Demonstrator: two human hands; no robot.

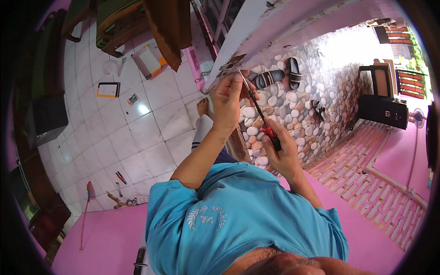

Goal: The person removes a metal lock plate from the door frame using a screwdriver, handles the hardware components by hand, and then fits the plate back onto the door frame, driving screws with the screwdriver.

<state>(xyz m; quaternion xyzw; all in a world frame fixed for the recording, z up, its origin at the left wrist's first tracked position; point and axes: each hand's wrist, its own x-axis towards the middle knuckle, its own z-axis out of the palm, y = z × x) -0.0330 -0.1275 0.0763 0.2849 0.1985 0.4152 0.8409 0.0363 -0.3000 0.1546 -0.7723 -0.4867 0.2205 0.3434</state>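
A long screwdriver (259,110) with a red and black handle slants up toward the edge of a pale door (236,39). Around its handle my right hand (285,153) is closed. Farther up, my left hand (228,98) pinches the shaft between thumb and fingers. The tip meets or nearly meets a dark, worn lock plate (232,63) on the door edge; whether it touches, I cannot tell.
Sandals (269,79) lie on the pebble-patterned floor to the right. An open box (149,62), a small yellow-edged box (108,90), pliers (120,177) and other tools lie on the white tiles at left. Wooden chairs (110,27) stand far left.
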